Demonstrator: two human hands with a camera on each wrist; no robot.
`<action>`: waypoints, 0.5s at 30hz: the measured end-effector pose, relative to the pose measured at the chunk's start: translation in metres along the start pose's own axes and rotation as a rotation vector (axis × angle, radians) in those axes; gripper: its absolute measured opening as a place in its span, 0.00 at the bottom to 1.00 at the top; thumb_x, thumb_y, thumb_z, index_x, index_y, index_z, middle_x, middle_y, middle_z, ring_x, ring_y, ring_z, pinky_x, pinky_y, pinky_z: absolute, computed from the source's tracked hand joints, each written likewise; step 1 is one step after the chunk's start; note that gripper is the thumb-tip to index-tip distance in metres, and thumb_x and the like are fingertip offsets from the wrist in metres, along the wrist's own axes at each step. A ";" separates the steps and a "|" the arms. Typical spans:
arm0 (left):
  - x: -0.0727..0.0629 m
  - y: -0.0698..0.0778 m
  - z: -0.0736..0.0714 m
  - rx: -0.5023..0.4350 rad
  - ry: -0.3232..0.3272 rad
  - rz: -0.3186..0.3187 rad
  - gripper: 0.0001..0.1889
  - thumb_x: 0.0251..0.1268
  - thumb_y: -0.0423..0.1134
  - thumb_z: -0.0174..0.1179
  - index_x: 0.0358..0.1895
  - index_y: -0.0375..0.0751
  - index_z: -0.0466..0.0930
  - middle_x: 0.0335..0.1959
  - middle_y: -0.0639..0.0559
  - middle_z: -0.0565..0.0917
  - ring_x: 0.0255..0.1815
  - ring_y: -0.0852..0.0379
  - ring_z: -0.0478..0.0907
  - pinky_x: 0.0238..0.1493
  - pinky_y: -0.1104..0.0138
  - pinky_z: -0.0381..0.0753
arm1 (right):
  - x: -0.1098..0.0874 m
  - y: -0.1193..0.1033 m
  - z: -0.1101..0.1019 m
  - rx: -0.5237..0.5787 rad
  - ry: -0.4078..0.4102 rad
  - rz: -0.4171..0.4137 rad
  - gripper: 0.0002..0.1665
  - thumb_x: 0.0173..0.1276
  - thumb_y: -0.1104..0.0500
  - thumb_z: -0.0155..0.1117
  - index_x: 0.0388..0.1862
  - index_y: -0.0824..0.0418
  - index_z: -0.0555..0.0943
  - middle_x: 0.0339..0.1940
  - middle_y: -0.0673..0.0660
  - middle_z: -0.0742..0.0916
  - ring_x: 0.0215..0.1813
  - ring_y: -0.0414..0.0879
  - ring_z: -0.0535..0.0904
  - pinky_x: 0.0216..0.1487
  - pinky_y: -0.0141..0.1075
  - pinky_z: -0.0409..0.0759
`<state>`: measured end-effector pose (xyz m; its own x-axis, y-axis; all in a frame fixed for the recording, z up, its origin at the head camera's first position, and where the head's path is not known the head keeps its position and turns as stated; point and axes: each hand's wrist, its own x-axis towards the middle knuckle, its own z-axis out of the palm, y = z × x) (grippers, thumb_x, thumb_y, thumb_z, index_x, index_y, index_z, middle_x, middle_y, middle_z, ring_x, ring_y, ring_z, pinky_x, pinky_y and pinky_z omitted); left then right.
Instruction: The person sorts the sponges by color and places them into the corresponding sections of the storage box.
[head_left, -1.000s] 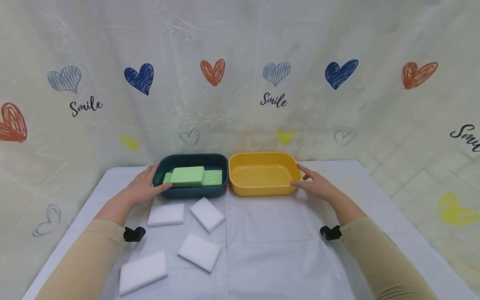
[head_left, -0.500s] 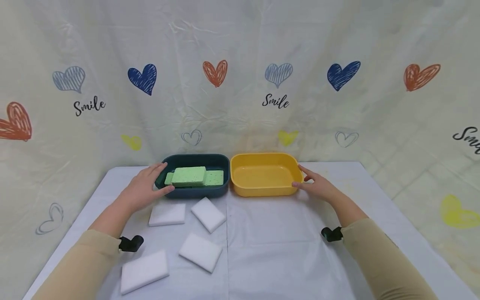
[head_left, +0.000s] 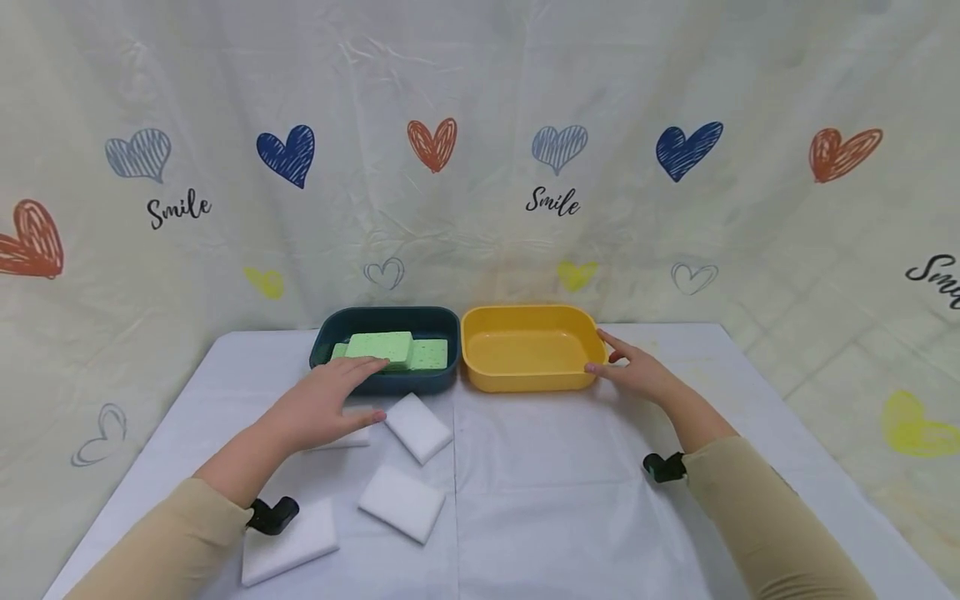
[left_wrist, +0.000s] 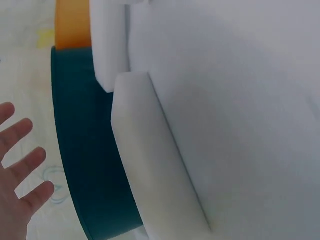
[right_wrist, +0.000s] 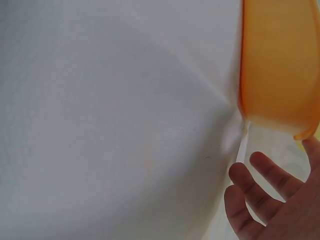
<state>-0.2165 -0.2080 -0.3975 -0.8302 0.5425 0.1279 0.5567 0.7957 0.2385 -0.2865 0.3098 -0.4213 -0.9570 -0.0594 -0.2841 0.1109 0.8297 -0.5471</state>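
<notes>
My left hand [head_left: 322, 404], fingers extended and apart, hovers at the front of a dark green box [head_left: 412, 382] and over a white sponge [head_left: 352, 440], partly hiding both. Nothing is in its grasp; its spread fingers [left_wrist: 22, 167] also show in the left wrist view. Inside the dark green box lie green sponges [head_left: 378, 347], one on top of the others. My right hand [head_left: 637, 371] touches the right end of a yellow box [head_left: 532, 382], thumb at its front corner and forefinger by its rim. In the right wrist view its other fingers [right_wrist: 265, 192] stretch out loosely beside the box.
The boxes stand side by side at the far edge of a table covered with a white cloth [head_left: 555, 500]. Other white sponges [head_left: 401, 504] lie on the left half, one [head_left: 292, 542] near the left sleeve. A curtain printed with hearts [head_left: 480, 233] hangs behind.
My left hand has left the left end of the dark green box and moved right and nearer, over a white sponge. My right hand stays at the yellow box.
</notes>
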 end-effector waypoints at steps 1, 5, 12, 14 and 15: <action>0.002 0.002 0.002 0.000 -0.008 0.012 0.47 0.60 0.78 0.47 0.77 0.52 0.60 0.74 0.51 0.67 0.74 0.46 0.61 0.71 0.44 0.60 | 0.000 0.001 0.000 -0.001 0.000 0.000 0.63 0.57 0.22 0.61 0.83 0.41 0.44 0.65 0.68 0.70 0.58 0.63 0.69 0.60 0.61 0.72; 0.007 0.003 0.012 0.020 -0.032 0.037 0.45 0.62 0.76 0.49 0.77 0.54 0.61 0.74 0.54 0.67 0.74 0.47 0.62 0.71 0.44 0.59 | 0.000 0.002 0.001 0.001 0.000 0.005 0.61 0.59 0.24 0.61 0.83 0.41 0.44 0.65 0.68 0.70 0.57 0.63 0.69 0.59 0.61 0.73; 0.011 0.012 0.014 0.071 -0.024 0.067 0.41 0.62 0.73 0.53 0.75 0.56 0.65 0.73 0.53 0.68 0.73 0.44 0.62 0.70 0.42 0.58 | 0.000 0.001 0.001 0.000 0.008 0.013 0.59 0.61 0.27 0.62 0.82 0.40 0.45 0.64 0.67 0.71 0.57 0.62 0.69 0.59 0.60 0.73; 0.011 0.016 0.013 0.079 -0.030 0.077 0.41 0.62 0.74 0.52 0.74 0.57 0.66 0.72 0.55 0.69 0.73 0.46 0.63 0.70 0.44 0.60 | 0.001 0.001 0.001 -0.003 0.007 0.011 0.59 0.62 0.27 0.61 0.82 0.40 0.44 0.64 0.67 0.71 0.57 0.62 0.69 0.58 0.59 0.74; 0.010 0.019 0.013 0.077 -0.034 0.084 0.41 0.62 0.74 0.52 0.74 0.57 0.67 0.72 0.55 0.69 0.72 0.47 0.63 0.70 0.44 0.61 | 0.001 0.001 0.000 -0.004 0.008 0.013 0.59 0.61 0.27 0.62 0.82 0.40 0.44 0.64 0.67 0.71 0.57 0.62 0.69 0.58 0.59 0.74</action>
<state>-0.2143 -0.1841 -0.4042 -0.7797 0.6161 0.1117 0.6261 0.7644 0.1538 -0.2870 0.3101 -0.4222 -0.9577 -0.0443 -0.2845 0.1220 0.8325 -0.5404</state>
